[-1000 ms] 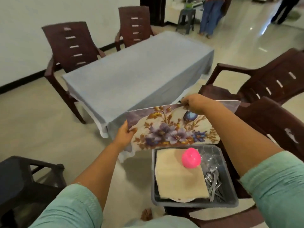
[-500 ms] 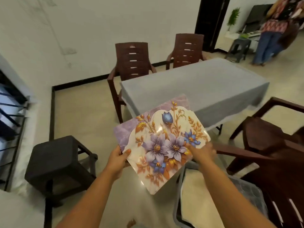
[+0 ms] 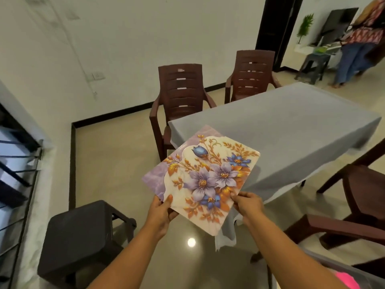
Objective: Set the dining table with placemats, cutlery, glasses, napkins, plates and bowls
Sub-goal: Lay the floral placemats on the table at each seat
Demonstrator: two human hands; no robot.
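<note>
I hold a flowered placemat (image 3: 205, 176), purple and white with blue and orange blooms, in the air before the near corner of the dining table (image 3: 291, 130), which is covered by a grey cloth. My left hand (image 3: 161, 211) pinches the mat's near left edge, thumb on top. My right hand (image 3: 249, 203) grips its near right edge. A second mat's purple edge seems to peek out underneath. The mat tilts up toward the table.
Two brown plastic chairs (image 3: 181, 97) (image 3: 252, 76) stand at the table's far side, and another brown chair (image 3: 358, 205) is at the right. A dark stool (image 3: 83, 236) sits at lower left. A grey bin with a pink object (image 3: 348, 280) is at bottom right. A person (image 3: 360, 40) stands far back.
I lifted the placemat out from above the bin and carried it toward the table's near corner. Both hands slid to its near edge; my view swung left and up.
</note>
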